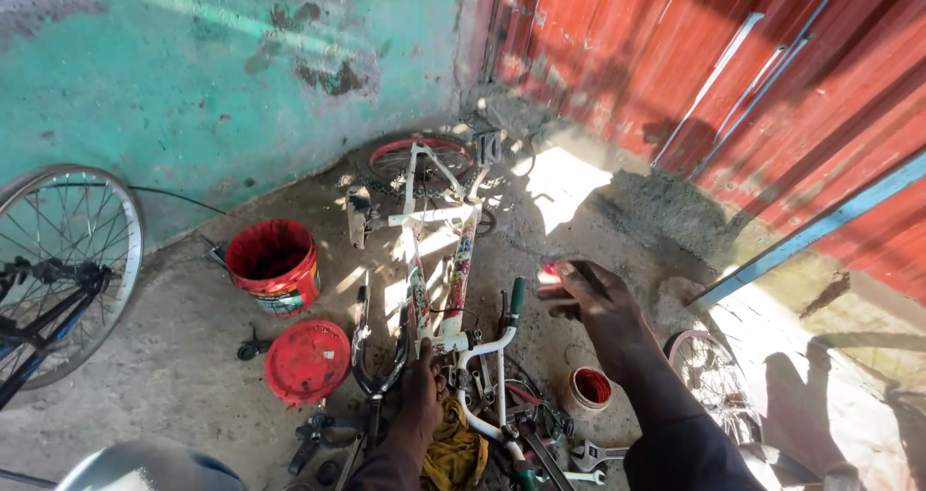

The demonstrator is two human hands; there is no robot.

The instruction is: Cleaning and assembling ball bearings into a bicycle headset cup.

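Wheel (68, 269) at far left, then red bucket (274, 264) and its lid (307, 360) on the concrete. Centre: a small white bicycle frame (439, 250) lies upside down, long axis running away from the person toward the wall. The left hand (422, 395) rests flat on the frame's near end, fingers loosely spread — the closer hand. The right hand (596, 308) hovers just right of it, gripping a dark, slim tool; which tool, I cannot tell.

At the bottom of my frame I see two bare hands, the left hand (422, 392) and right hand (603, 310), ringless, each forearm ending in a dark sleeve.
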